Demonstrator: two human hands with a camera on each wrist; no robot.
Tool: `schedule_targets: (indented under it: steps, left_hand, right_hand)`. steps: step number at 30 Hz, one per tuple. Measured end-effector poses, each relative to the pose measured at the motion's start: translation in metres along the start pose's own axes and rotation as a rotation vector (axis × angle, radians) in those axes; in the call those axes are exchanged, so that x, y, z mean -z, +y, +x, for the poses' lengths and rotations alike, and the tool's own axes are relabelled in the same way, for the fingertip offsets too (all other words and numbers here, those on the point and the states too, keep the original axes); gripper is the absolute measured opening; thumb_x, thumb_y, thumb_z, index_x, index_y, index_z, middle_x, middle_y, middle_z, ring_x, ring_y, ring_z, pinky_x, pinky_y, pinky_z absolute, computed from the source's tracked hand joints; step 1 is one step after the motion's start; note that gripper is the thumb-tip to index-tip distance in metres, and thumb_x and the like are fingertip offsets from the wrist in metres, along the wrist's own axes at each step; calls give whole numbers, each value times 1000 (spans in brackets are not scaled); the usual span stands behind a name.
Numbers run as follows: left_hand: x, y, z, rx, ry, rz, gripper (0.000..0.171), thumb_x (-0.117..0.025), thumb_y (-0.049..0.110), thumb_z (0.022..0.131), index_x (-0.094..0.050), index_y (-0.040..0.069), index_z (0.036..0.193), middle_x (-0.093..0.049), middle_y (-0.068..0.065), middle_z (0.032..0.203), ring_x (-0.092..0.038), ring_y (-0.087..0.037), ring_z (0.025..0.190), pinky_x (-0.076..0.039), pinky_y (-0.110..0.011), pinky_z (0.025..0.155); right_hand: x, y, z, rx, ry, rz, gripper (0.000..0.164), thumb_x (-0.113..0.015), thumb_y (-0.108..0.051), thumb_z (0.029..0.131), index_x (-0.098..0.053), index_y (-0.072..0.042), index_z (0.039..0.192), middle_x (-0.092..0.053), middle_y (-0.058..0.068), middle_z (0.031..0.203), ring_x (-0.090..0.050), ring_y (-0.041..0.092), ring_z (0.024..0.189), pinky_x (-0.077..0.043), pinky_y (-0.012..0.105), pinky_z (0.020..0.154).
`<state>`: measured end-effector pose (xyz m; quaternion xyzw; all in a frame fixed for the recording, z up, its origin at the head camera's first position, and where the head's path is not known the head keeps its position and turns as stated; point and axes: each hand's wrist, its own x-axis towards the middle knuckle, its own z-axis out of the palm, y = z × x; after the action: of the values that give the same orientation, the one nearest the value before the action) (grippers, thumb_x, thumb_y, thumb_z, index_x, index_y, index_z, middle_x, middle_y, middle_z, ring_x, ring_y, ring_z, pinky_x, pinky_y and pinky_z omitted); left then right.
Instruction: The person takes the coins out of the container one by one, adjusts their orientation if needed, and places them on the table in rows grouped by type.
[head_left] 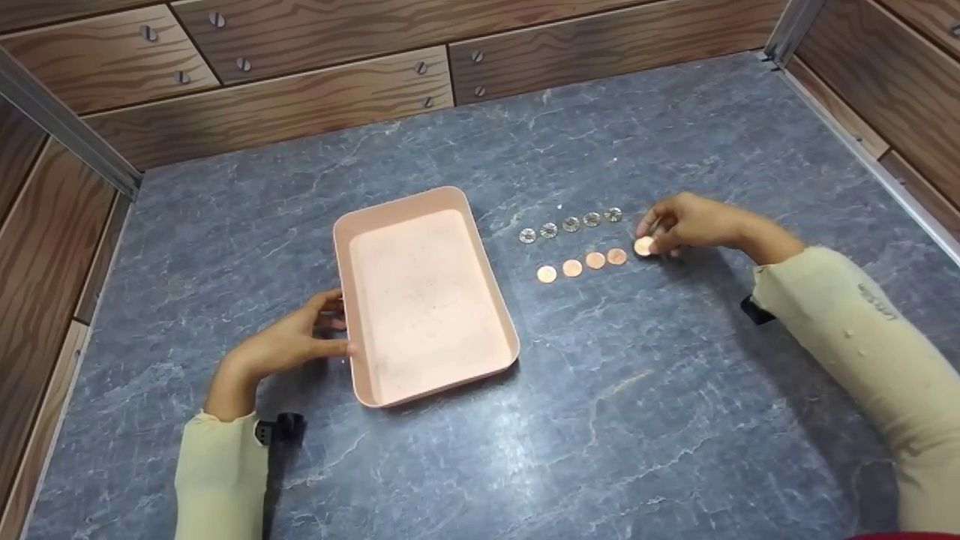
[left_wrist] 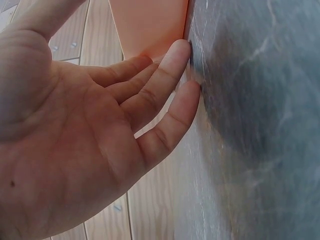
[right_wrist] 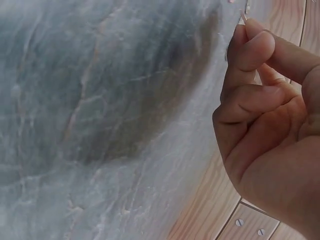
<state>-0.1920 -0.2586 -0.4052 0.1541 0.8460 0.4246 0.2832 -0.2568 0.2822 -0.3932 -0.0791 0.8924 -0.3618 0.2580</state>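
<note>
A shallow pink tray (head_left: 431, 300) lies on the dark marbled tabletop. My left hand (head_left: 289, 341) is at its left side, fingertips touching the outer wall and thumb at the rim. In the left wrist view the fingers of that left hand (left_wrist: 100, 125) are loosely extended against the tray's wall (left_wrist: 150, 25). Right of the tray, my right hand (head_left: 694, 221) pinches a copper-coloured coin (head_left: 643, 246) between thumb and fingers. This coin is at the right end of a row of copper coins (head_left: 595, 260). Behind them runs a row of silver coins (head_left: 571, 224).
Wood-patterned panels (head_left: 315, 97) stand along the back and both sides of the table. Bare tabletop (head_left: 600, 435) stretches in front of the coins and tray.
</note>
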Motion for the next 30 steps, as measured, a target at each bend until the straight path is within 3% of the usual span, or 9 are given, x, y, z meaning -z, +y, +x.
schedule_targets:
  steps: [17,23,30]
  left_hand:
    - [0,-2,-2,-44,-7,-13,86,-72,23,87,-18,-3,149,-37,-26,146,-43,-40,131,-43,-43,103]
    - [0,-3,0,-11,-5,-20,87,-72,24,87,-18,0,150,-36,-24,148,-42,-39,132,-43,-43,103]
    - [1,-2,4,-1,-5,-12,88,-73,25,87,-18,0,150,-36,-24,148,-41,-40,133,-42,-46,105]
  right_hand:
    - [-8,-1,4,-10,18,-58,25,-67,0,85,-60,9,107,-61,1,75,-52,7,54,-48,21,51]
    - [-10,-5,6,-3,39,-161,22,-69,-8,86,-62,4,103,-60,1,72,-52,7,51,-47,23,51]
    - [-11,-4,7,5,53,-162,23,-69,-11,88,-62,4,103,-59,1,70,-54,8,52,-47,22,51]
